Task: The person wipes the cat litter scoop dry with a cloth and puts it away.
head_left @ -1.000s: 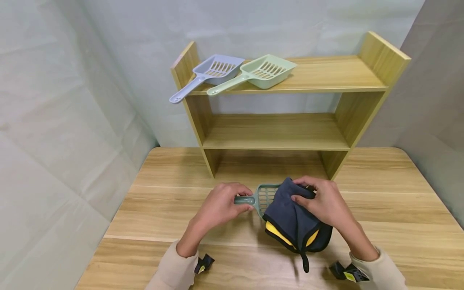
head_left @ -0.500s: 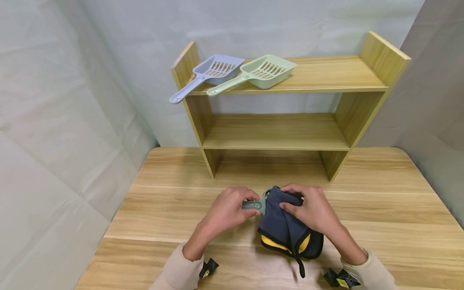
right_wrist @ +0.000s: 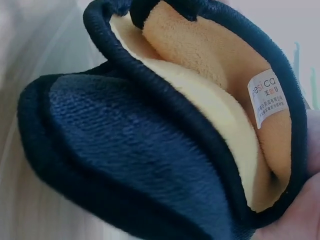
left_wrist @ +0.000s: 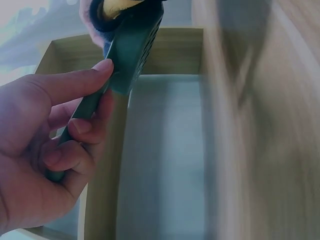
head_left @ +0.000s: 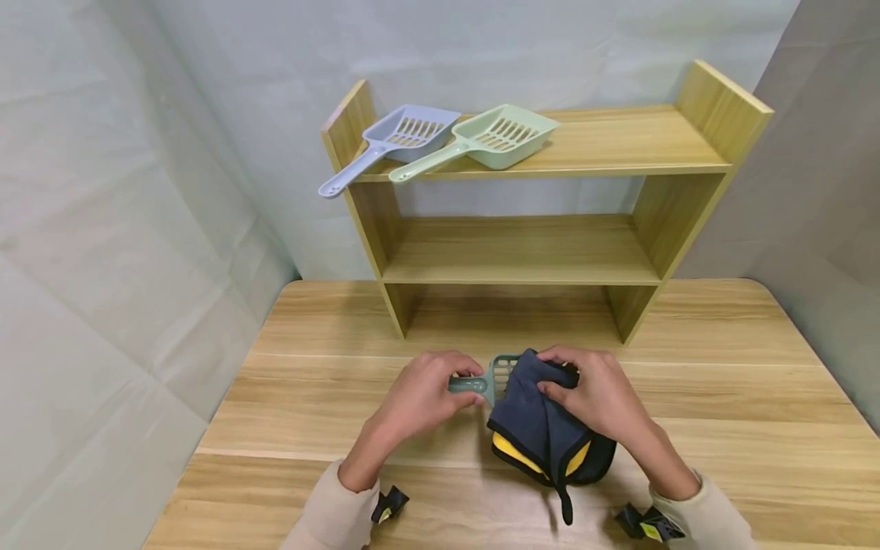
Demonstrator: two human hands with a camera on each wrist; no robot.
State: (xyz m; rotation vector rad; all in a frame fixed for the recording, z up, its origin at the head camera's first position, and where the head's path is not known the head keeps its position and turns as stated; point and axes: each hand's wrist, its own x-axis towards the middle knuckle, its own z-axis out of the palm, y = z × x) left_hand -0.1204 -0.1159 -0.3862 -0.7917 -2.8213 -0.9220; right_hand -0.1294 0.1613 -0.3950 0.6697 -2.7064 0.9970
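Observation:
My left hand (head_left: 428,391) grips the handle of a dark green litter scoop (head_left: 500,374), its fingers curled round it in the left wrist view. The scoop's slotted pan points right and is largely hidden behind a folded cloth (head_left: 532,416). That cloth is dark grey-blue with a yellow inner side, black edging and a hanging loop. My right hand (head_left: 601,389) pinches the cloth against the scoop's pan. In the right wrist view the cloth (right_wrist: 140,135) bulges in folds, with a white label (right_wrist: 268,97) on its yellow side.
A wooden shelf unit (head_left: 522,250) stands at the back of the wooden table (head_left: 309,397). On its top board lie a lilac litter scoop (head_left: 412,130) and a light green litter scoop (head_left: 505,137), handles jutting past the front edge.
The cloth has shifted left along the scoop with my right hand. The scoop went right, its pan mostly covered by the cloth, then came back left, showing some slots again.

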